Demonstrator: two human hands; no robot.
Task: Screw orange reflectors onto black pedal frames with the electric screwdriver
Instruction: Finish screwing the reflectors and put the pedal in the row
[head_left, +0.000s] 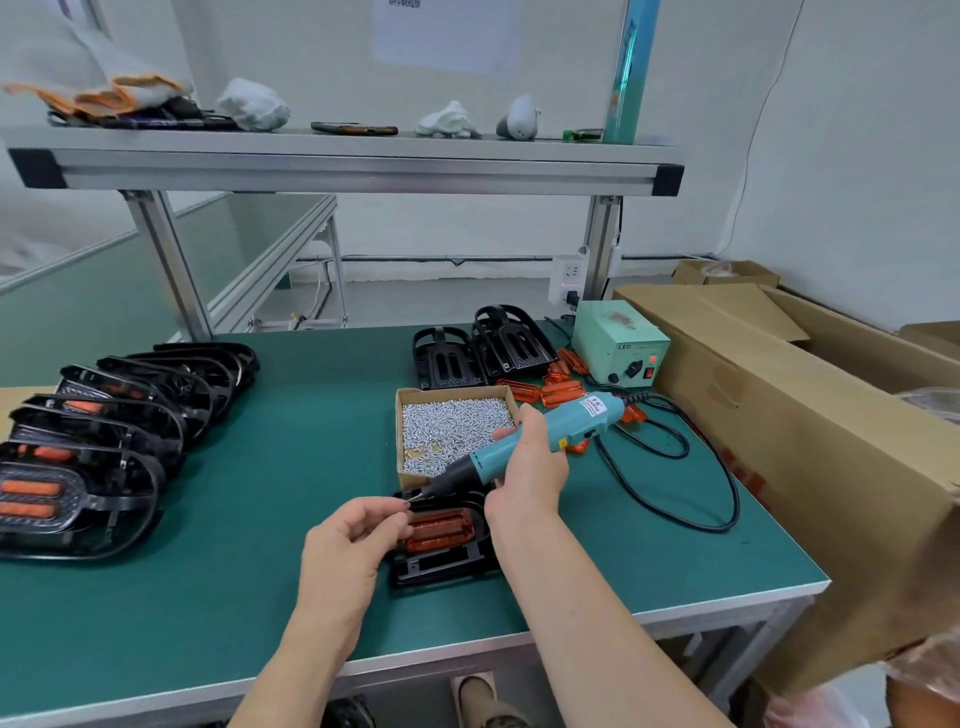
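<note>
A black pedal frame (441, 564) lies on the green table near its front edge, with an orange reflector (439, 530) seated in it. My right hand (530, 467) grips the teal electric screwdriver (545, 434), tilted so its black tip points down-left over the frame's far left corner. My left hand (348, 540) pinches a small screw (413, 498) right at the bit's tip. An open cardboard box of silver screws (452, 428) sits just behind the frame.
A row of pedals with reflectors fitted (104, 441) leans along the left. Two bare black frames (483, 345) and loose orange reflectors (556, 389) lie at the back right beside the green power unit (618, 343). Its black cable (675, 493) loops right. A long carton (779, 415) borders the right edge.
</note>
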